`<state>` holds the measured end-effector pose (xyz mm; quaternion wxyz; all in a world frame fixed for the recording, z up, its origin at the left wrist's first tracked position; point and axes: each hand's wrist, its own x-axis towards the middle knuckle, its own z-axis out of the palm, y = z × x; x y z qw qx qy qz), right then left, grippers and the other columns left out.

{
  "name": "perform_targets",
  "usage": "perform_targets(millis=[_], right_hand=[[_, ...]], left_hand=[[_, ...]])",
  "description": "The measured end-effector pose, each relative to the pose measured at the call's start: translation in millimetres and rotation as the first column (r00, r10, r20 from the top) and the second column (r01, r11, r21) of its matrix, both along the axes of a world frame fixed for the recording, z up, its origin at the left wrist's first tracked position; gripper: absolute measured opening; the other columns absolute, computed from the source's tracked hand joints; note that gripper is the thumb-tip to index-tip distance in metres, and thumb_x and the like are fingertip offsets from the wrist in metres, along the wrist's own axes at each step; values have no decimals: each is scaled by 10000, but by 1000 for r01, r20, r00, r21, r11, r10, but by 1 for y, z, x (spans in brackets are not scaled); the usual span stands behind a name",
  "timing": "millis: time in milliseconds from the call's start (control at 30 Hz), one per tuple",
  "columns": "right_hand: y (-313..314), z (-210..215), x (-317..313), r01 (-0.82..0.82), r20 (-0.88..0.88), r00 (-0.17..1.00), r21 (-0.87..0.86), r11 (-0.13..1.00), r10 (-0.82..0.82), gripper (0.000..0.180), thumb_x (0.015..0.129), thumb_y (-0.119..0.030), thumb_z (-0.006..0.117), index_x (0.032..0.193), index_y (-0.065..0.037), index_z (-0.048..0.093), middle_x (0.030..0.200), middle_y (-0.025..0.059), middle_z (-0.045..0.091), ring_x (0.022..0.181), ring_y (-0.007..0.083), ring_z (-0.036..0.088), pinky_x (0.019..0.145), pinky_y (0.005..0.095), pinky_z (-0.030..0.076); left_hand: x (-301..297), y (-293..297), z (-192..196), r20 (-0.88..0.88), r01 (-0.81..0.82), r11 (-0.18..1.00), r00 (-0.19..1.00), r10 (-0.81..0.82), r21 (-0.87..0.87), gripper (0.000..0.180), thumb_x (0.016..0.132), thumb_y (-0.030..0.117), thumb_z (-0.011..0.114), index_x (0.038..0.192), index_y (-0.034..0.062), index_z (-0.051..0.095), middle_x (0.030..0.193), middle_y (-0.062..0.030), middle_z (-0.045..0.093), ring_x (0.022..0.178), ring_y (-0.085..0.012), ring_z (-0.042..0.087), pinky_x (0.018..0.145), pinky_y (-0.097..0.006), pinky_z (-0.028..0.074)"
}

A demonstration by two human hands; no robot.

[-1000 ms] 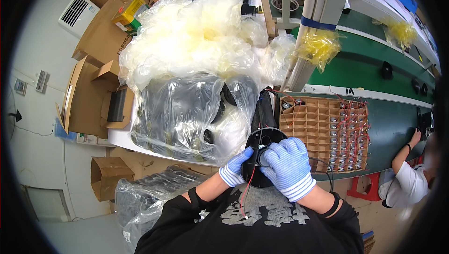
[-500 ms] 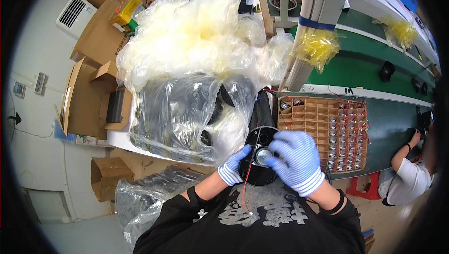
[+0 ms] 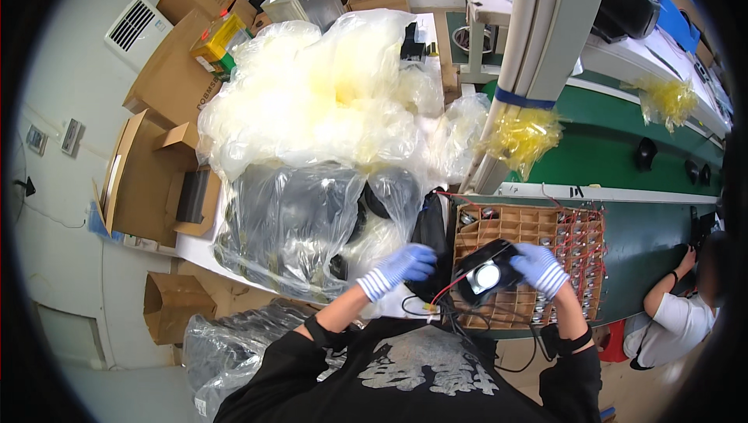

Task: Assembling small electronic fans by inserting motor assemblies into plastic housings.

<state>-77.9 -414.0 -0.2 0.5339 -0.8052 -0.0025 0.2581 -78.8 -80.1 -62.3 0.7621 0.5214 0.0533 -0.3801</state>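
Note:
My right hand [image 3: 539,267], in a blue-and-white striped glove, grips the edge of a black plastic housing [image 3: 505,255]. A round silver part [image 3: 486,276] with a bright face sits in the housing, and a red wire [image 3: 448,289] trails from it to the left. My left hand [image 3: 401,269], gloved alike, is off the housing, its fingers extended to the right with nothing visible in them. Just beyond those fingers lies a long black object [image 3: 430,240], its kind unclear. Beneath the housing, a divided cardboard tray [image 3: 510,224] holds several silver round parts with red wires.
Clear plastic bags with black parts [image 3: 288,220] and a pile of pale plastic bags [image 3: 327,96] cover the left table. A grey post [image 3: 538,49] rises at the tray's far side. Black cables [image 3: 534,345] hang near my right forearm. Another person [image 3: 674,306] sits at right.
My left hand has let go of the housing and moved slightly up and left. My right hand has carried the housing rightward over the tray and tilted it.

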Motion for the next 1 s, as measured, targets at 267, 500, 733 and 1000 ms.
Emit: perform_targets(millis=[267, 500, 733, 1000], right_hand=[[-205, -142, 74, 833, -170, 545, 222, 507, -821, 235, 791, -79, 526, 1022, -63, 566, 825, 117, 620, 614, 241, 622, 491, 351, 538], [-257, -184, 162, 977, -347, 67, 213, -9, -935, 165, 831, -121, 573, 933, -7, 510, 761, 142, 570, 604, 267, 589, 531, 355, 550], [-280, -201, 189, 875, -591, -28, 376, -306, -806, 241, 862, -189, 583, 995, 2, 521, 873, 164, 576, 716, 263, 587, 573, 311, 560], [-258, -180, 145, 849, -555, 245, 519, -100, -795, 453, 899, -280, 543, 1256, -33, 414, 1185, 178, 531, 1000, 287, 568, 839, 336, 510]], left_hand=[[51, 45, 4, 460, -600, 139, 421, -782, 787, 369, 734, 182, 591, 1081, 70, 535, 1100, -110, 535, 967, -302, 508, 823, -413, 424], [69, 27, -6, 448, -662, 139, 323, -833, 736, 508, 699, 176, 596, 1177, 37, 491, 1194, -150, 495, 1053, -340, 462, 871, -443, 384], [90, 15, -16, 319, -587, -5, 447, -836, 810, 388, 680, 124, 576, 1062, 63, 550, 985, -88, 574, 942, -273, 483, 808, -412, 376], [47, 28, 58, 371, -589, 108, 348, -861, 801, 527, 552, 449, 753, 915, 134, 539, 845, -71, 543, 861, -274, 494, 767, -412, 371]])
